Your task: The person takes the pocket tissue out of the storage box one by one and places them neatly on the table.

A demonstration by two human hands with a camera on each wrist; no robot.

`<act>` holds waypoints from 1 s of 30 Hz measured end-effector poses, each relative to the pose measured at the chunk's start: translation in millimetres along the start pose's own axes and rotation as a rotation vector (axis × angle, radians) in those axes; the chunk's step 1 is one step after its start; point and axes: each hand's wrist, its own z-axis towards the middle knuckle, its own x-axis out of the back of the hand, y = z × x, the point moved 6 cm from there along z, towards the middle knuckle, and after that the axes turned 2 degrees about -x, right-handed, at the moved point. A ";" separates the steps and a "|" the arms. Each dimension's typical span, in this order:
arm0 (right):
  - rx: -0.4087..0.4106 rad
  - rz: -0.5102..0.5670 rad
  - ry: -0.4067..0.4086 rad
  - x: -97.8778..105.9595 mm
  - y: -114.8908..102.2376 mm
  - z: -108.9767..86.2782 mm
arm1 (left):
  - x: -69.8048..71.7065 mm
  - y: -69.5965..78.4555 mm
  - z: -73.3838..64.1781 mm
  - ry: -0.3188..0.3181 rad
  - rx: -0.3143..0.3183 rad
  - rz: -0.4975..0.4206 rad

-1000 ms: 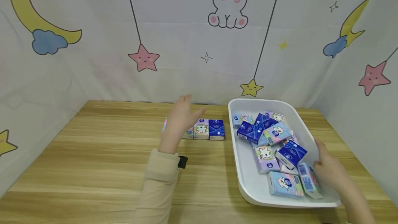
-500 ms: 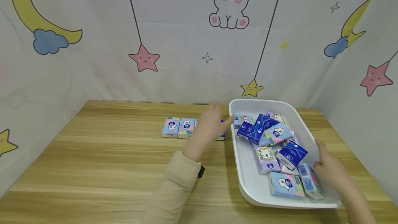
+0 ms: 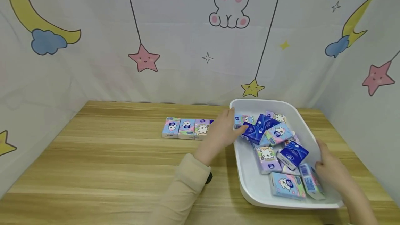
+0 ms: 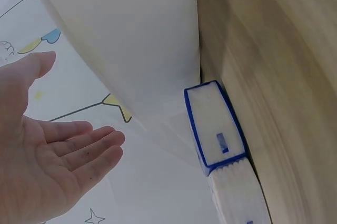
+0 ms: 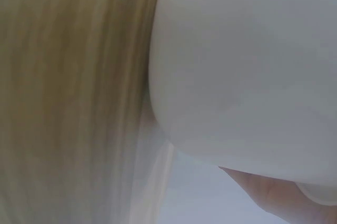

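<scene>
Fingers (image 4: 95,150) extended and thumb (image 4: 39,65) apart, the left hand (image 3: 219,130) pinches nothing at the left edge of a white tub (image 3: 251,183), near a dark-blue pack (image 3: 253,133) lying on other packs (image 3: 279,134) inside; the right hand (image 3: 333,167) grips the opposite edge. The dark-blue pack looks light and soft — wrapper perhaps slippery, corners probably easily crushed — and best pinched gently across its sides.
</scene>
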 end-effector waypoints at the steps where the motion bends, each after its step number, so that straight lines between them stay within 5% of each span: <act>1: 0.001 -0.003 0.003 0.0 0.4 -0.1 | -1.5 1.3 0.3 -0.005 -0.003 0.005; 20: -0.014 -0.003 0.000 0.5 0.4 -0.1 | -20.3 7.6 3.9 0.047 -0.009 0.139; 30: 0.020 -0.002 0.027 -0.2 -0.6 -0.9 | -30.0 20.0 3.6 0.080 -0.102 0.261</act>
